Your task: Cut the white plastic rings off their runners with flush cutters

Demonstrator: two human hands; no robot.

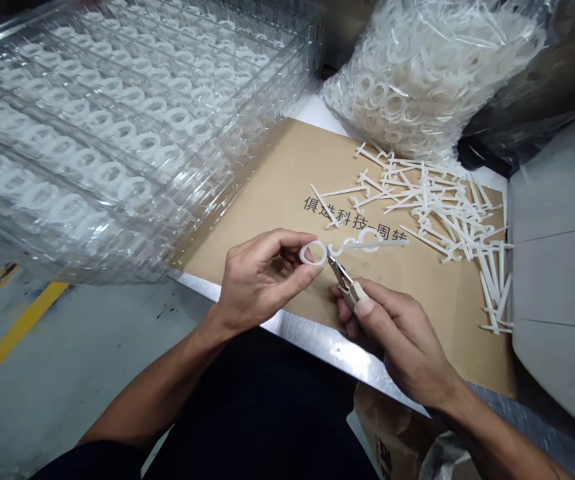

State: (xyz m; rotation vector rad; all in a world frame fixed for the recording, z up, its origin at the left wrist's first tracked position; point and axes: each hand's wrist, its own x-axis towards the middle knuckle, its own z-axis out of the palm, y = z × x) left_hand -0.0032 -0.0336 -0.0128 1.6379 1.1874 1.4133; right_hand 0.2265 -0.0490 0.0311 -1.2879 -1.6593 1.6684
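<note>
My left hand (262, 277) pinches a white plastic ring (313, 253) between thumb and fingers. A thin white stem (374, 245) with a second ring (370, 231) extends to the right of it. In my right hand (392, 320) is a pair of nippers (342, 275), its fingers wrapped round the handles. The nippers' tips meet the white plastic just right of the held ring; whether the jaws have cut through, I cannot tell. Beneath both hands lies a brown cardboard sheet (267, 193) with printed characters.
Stacked clear trays (247, 153) filled with white rings stand at the left. Behind the cardboard sits a clear bag (407, 87) of white rings. Loose white plastic stems (437, 207) are heaped at the right, beside a grey panel (562, 267). A metal table edge (317, 337) runs in front.
</note>
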